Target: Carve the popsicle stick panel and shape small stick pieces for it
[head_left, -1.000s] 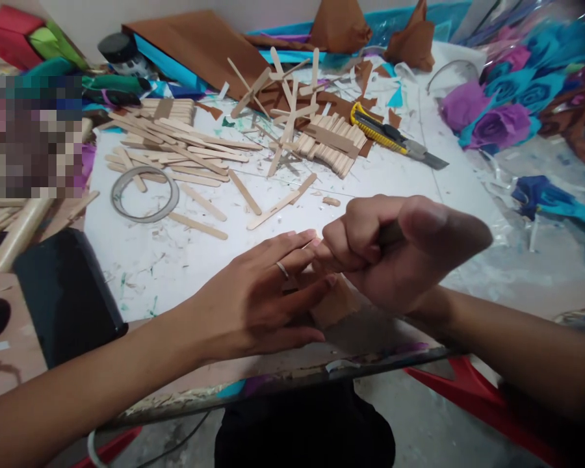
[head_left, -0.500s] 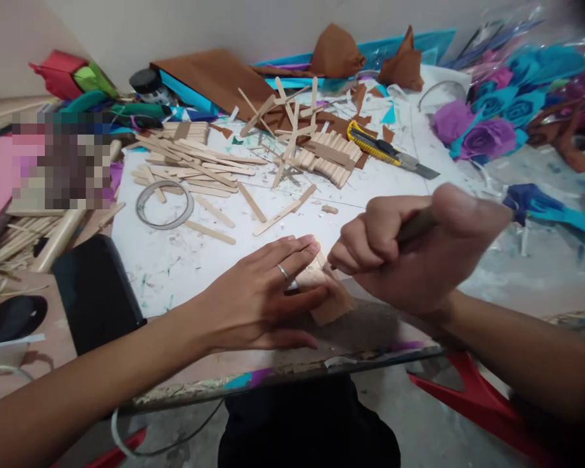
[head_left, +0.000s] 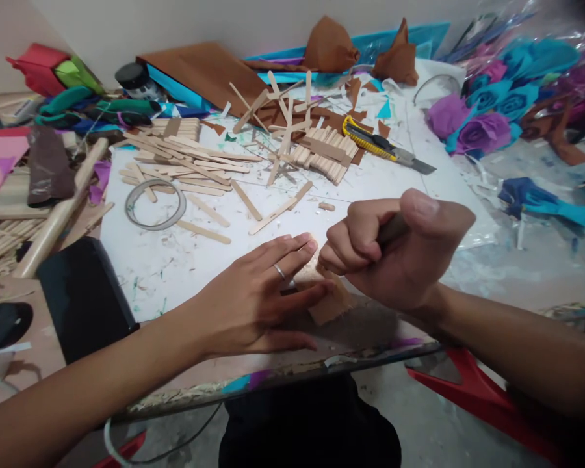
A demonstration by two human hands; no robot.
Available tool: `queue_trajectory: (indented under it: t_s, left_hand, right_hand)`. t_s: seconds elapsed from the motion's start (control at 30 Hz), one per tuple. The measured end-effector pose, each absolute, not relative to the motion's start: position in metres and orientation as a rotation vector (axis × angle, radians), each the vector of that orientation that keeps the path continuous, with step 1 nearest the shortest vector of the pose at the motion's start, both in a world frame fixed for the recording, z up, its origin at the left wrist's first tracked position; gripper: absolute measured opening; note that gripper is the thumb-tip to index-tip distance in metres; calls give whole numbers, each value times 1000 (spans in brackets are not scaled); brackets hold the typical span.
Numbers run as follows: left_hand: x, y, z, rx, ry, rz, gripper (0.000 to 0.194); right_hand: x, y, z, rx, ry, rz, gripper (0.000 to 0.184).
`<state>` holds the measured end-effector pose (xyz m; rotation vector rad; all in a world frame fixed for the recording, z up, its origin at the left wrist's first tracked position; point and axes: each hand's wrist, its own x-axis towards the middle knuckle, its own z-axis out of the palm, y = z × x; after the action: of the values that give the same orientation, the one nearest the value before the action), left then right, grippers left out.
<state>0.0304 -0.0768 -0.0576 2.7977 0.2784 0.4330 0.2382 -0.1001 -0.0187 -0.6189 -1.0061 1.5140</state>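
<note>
My left hand [head_left: 258, 296], with a ring on one finger, lies with its fingers stretched out over a small, pale wooden piece [head_left: 311, 273] near the table's front edge. Under that piece a tan, rough-edged scrap [head_left: 330, 311] sticks out. My right hand [head_left: 404, 253] is wrapped in a fist round a dark-handled tool [head_left: 392, 230], thumb on top. The fist sits close by the left fingertips, over the right side of the wooden piece. The tool's working end is hidden behind the fingers.
Loose craft sticks [head_left: 190, 162] and a tape roll [head_left: 155, 204] lie on white paper. Beyond are bundled sticks [head_left: 324, 155] and a yellow utility knife [head_left: 370, 140] with its blade out. A black phone [head_left: 85, 299] is at left, paper flowers [head_left: 482, 133] at right.
My right fist has shifted slightly left, closer to my left hand. The left hand stays in place on the wooden piece. The whole view has moved a little.
</note>
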Motion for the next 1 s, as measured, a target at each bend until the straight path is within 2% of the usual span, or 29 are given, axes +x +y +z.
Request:
queue_trajectory:
  t_s: [0.37, 0.6, 0.83, 1.0]
  left_hand:
    - [29, -76, -55, 2819, 282, 381, 65]
    - [26, -76, -63, 2884, 260, 546, 62]
    - [28, -77, -55, 3088, 389, 506, 62]
    - [26, -71, -55, 3053, 365, 711, 45]
  right_hand:
    - [231, -103, -26, -663, -960, 1507, 66]
    - [252, -100, 8, -667, -999, 1463, 70]
    - [244, -98, -9, -578, -989, 1416, 55]
    - [248, -94, -11, -596, -1035, 1389, 53]
